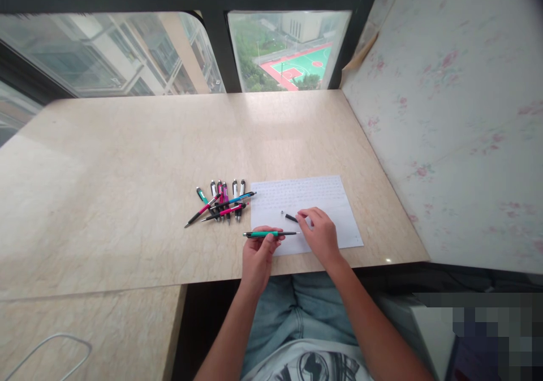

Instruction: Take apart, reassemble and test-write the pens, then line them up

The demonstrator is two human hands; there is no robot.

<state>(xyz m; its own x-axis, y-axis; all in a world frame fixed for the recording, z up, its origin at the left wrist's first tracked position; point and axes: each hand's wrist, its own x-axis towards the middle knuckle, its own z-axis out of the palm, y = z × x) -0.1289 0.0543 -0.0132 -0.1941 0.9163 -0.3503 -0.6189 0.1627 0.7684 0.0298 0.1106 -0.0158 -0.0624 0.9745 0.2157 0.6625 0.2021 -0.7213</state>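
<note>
My left hand (259, 251) grips a green and black click pen (265, 234) over the near-left edge of the written sheet. The pen lies roughly level, its thin pale tip pointing right. My right hand (319, 231) is over the paper, thumb and forefinger pinched at the right end of a short black tube-like piece (291, 217). A tiny silver-grey part (282, 212) lies on the paper just left of that piece. Under both hands is a white sheet (305, 194) covered with rows of faint writing in its upper half.
Left of the sheet, several click pens (220, 202) lie in a crossed pile, in pink, blue, green, purple and white. The marble-patterned table (127, 171) reaches the windows. A flowered wall (458, 115) borders its right side. A pale cable (76, 338) rests at lower left.
</note>
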